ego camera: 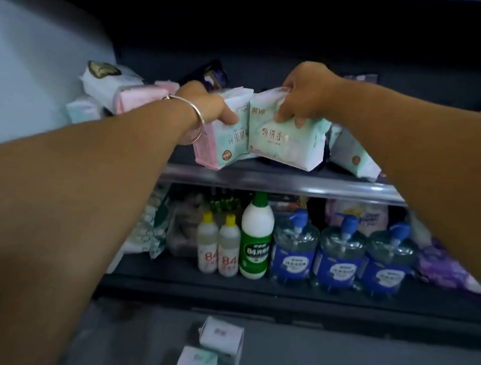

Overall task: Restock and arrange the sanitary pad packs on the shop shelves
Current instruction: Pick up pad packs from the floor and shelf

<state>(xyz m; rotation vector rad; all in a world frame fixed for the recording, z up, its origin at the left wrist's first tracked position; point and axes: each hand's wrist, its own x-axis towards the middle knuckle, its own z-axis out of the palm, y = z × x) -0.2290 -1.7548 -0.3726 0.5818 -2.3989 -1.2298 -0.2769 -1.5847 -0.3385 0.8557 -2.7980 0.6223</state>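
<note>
With the left hand (209, 104) gripping one mint pack (233, 133) and the right hand (304, 96) pinching another pack (286, 142), stand both upright, labels forward, flush on the shelf (281, 181).

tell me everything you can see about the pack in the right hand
The pack in the right hand is a soft, glossy plastic-wrapped packet, white with mint-green edges and printed characters on its front. The right hand grips it from above, fingers curled over its top edge and front. It is tilted, its lower edge at the front of the upper shelf, and its left side meets the similar pack held by the left hand.
</note>
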